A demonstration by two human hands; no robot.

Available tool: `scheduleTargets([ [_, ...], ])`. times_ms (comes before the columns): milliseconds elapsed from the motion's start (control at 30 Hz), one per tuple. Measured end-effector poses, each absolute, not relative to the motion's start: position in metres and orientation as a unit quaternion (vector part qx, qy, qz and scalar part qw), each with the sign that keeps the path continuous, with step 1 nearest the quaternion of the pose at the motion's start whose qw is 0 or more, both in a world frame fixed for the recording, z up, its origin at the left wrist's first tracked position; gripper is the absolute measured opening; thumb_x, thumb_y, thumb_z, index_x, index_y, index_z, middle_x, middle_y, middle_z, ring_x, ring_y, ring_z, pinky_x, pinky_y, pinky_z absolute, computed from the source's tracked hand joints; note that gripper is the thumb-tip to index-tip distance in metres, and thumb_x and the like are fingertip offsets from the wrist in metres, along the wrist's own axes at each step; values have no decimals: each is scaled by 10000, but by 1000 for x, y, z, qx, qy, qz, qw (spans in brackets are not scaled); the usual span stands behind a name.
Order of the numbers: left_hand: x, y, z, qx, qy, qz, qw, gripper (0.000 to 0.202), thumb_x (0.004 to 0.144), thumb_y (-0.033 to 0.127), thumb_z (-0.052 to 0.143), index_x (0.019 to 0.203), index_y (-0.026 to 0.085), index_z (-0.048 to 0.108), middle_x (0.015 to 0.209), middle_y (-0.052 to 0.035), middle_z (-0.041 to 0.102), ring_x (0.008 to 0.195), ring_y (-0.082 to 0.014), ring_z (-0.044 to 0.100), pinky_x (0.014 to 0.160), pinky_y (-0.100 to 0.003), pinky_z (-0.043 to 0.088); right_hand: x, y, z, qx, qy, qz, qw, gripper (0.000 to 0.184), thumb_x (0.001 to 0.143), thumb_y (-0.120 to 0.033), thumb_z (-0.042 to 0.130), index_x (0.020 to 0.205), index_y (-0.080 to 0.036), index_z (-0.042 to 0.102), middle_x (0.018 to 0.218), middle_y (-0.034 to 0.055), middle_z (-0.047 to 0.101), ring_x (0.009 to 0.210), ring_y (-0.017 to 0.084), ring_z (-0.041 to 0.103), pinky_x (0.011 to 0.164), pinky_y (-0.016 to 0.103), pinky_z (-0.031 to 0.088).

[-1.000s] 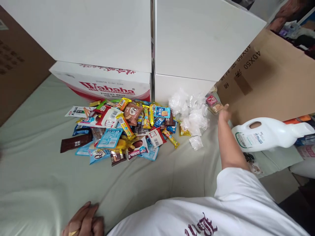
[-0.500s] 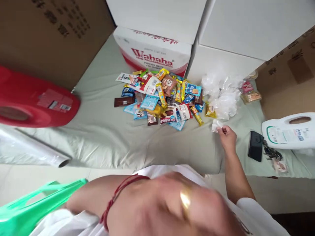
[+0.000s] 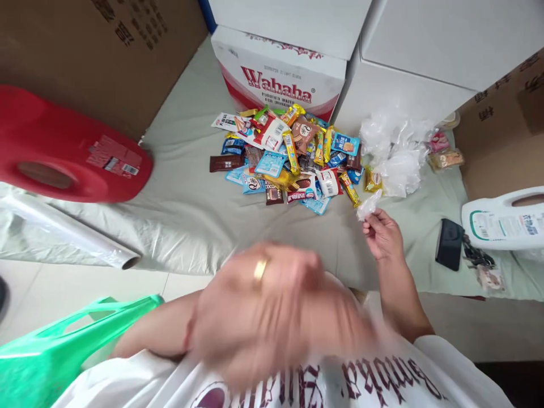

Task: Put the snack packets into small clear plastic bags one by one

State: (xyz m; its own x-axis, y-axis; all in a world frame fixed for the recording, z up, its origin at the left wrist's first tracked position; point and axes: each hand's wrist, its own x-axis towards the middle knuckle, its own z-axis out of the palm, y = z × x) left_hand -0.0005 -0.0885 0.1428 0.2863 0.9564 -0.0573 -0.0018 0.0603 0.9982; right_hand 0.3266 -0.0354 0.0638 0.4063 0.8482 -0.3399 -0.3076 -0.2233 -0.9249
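My right hand pinches a small crumpled clear plastic bag between thumb and fingers, just over the bed-like surface. Past it lies a heap of similar clear plastic bags, with a yellow snack packet at its left edge. Close to the camera, my left hand is smeared by motion; a gold ring shows on one finger, and the fingers cannot be made out clearly. Left of the right hand spreads a pile of wrapped snacks in blue, yellow, brown and white packets.
Behind the snacks stands a Wahaha carton. A red jug and a film roll lie left, above a green plastic bag. A white bottle, a phone and keys lie right.
My left hand has moved up and left in view, uncovering the shirt's lettering. My right hand has shifted slightly up and left, still pinching the plastic bag. The whole view has tilted a little.
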Motion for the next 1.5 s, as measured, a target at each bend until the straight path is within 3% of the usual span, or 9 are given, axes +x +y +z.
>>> scheduleTargets([
  [233,88,-17,62,599,452,396,529,427,739,413,818,1074,212,647,1012,-44,636,803,-158,587,648,-274,468,264,-49,52,-565,-159,635,502,390,537,-321,926,778,-197,645,607,-60,568,464,39,397,380,145,278],
  [367,94,-17,25,585,433,391,563,147,827,358,682,840,211,683,798,-6,616,761,-160,559,709,-289,448,254,-55,46,-570,-192,653,460,400,629,-446,905,770,-190,631,612,-52,545,448,35,334,366,160,217],
  [533,83,-8,10,432,433,377,695,277,731,449,744,740,196,633,677,34,589,637,-128,493,629,-262,388,274,-62,45,-602,-230,605,468,445,687,-555,856,797,-214,592,669,-45,529,502,67,367,398,179,278],
  [700,77,-8,11,428,408,336,733,349,683,492,815,714,184,653,686,13,627,648,-133,510,634,-267,383,276,-64,42,-609,-461,438,474,561,665,-428,901,1165,-300,681,1301,49,609,1086,201,593,896,327,541],
  [867,61,-10,12,407,377,333,762,439,645,538,864,673,161,640,637,24,590,599,-99,476,600,-246,361,273,-48,35,-591,-371,531,481,293,766,-503,794,893,-245,733,790,0,666,708,155,578,698,294,510],
  [1100,31,-20,16,400,468,380,690,459,723,596,792,770,173,618,684,13,564,609,-110,467,593,-254,371,291,-38,38,-555,-158,564,590,405,567,-368,926,820,-230,641,672,-71,533,553,74,418,483,190,359],
  [1200,38,-32,33,512,495,449,540,406,851,595,666,912,195,638,904,-55,632,804,-178,558,750,-314,455,287,-43,46,-575,-188,542,584,380,607,-398,912,811,-219,646,679,-66,517,550,67,396,461,182,345],
  [1333,72,-41,51,658,419,426,458,571,746,611,772,1138,213,651,1236,-145,621,1179,-315,548,1038,-468,428,268,-49,61,-578,-246,545,555,350,680,-460,873,823,-219,664,697,-50,532,571,81,425,476,198,384],
  [1500,95,-29,46,599,424,440,517,311,945,516,571,889,226,670,1005,-88,675,1060,-261,604,979,-413,459,269,-45,77,-566,-246,590,521,362,660,-455,896,809,-206,679,667,-51,497,521,61,361,409,170,304],
])
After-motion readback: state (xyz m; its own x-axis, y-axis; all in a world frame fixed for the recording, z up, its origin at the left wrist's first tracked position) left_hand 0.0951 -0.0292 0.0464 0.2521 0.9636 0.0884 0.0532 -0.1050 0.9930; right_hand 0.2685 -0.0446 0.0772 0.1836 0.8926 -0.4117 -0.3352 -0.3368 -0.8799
